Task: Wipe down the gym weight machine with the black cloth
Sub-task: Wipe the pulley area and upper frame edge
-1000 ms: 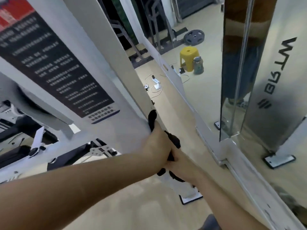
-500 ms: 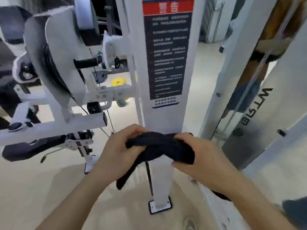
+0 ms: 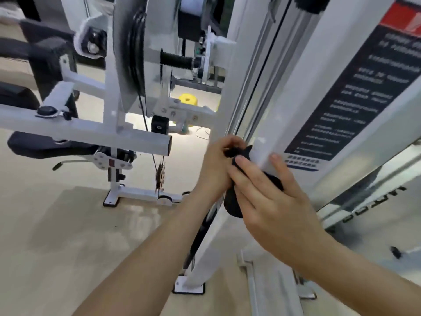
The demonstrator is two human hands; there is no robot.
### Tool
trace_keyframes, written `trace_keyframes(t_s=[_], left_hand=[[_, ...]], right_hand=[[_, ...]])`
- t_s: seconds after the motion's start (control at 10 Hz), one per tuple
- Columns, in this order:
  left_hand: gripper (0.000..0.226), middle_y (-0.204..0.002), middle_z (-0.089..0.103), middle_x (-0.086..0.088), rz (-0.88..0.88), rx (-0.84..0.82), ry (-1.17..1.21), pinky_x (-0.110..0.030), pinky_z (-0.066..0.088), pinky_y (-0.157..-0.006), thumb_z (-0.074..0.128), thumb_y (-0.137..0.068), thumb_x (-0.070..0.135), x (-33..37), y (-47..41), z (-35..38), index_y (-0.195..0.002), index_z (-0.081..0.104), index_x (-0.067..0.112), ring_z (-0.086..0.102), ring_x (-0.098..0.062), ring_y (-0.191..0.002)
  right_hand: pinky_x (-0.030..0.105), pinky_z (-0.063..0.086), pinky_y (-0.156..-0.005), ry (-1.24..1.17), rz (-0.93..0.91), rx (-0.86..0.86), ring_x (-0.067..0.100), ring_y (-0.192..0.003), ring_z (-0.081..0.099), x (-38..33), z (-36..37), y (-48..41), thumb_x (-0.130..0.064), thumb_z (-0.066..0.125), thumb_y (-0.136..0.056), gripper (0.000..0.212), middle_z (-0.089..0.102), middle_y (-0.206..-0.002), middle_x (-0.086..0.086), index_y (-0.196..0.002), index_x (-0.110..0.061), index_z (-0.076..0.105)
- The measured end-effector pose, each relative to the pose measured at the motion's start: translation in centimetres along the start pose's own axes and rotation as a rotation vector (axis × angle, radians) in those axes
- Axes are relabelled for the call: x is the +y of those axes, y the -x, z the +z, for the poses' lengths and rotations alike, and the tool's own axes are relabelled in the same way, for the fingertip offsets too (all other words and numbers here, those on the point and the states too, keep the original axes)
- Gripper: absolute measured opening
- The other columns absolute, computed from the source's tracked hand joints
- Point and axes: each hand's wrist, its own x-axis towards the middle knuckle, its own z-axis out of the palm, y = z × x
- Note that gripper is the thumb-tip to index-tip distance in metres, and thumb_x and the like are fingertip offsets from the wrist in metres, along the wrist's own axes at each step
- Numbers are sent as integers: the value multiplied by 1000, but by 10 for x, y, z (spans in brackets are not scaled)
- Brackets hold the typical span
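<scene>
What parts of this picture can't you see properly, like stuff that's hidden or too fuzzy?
- Black cloth: head view, mostly covered by the left hand and right hand; its full shape is hidden.
- Warning label: small print too blurred to read; top cut off by the picture edge.
- Yellow thing: mostly hidden behind the machine's white frame.
</scene>
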Motion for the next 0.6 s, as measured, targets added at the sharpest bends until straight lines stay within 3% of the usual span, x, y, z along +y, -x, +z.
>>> trace_keyframes(t_s=[0.1,0.2,0.3,0.4,0.5,0.6], left_hand=[[35,-74,62,14,-83,-35,-85,-12,45,-73,59,-76,-6,-46,10,-9,-71,63,28,56,5,-70],[37,-82,62,17,-205,-86,-257,-7,42,-75,61,-80,-6,-102,23,-21,-77,64,31,55,9,-80],[31,-85,64,17,-310,-251,-358,-13,44,-77,58,-83,1,-145,27,-30,-83,64,32,57,6,-83],[29,-85,66,13,-337,-357,-287,-12,43,-74,58,-85,2,-143,14,-38,-86,63,31,59,5,-81],[32,-96,70,6,-300,-448,-113,-11,48,-76,56,-86,-1,-105,-5,-42,-97,69,26,65,-7,-91],[29,-102,72,4,-213,-586,122,-19,52,-85,53,-94,3,-45,-29,-34,-107,68,24,67,-9,-96]], right_hand=[[62,6,-115,162,-101,-426,49,-129,43,-27,14,4,-16,39,-94,42,53,-132,32,-117,9,64],[73,-31,-94,216,-244,-843,58,-130,32,-56,38,-12,-23,44,-96,44,44,-134,41,-124,8,59],[75,-35,-78,196,-384,-941,60,-133,20,-78,66,-20,-25,35,-102,48,31,-143,43,-135,7,49],[72,-31,-82,208,-378,-1074,61,-134,18,-79,62,-34,-25,37,-102,49,26,-144,43,-137,8,46],[57,-25,-110,86,47,-969,47,-126,47,-63,40,-49,-24,42,-91,42,58,-126,31,-112,-2,71],[42,2,-118,-16,438,-558,39,-112,59,-21,8,-75,-20,24,-94,55,68,-108,23,-96,-1,75]])
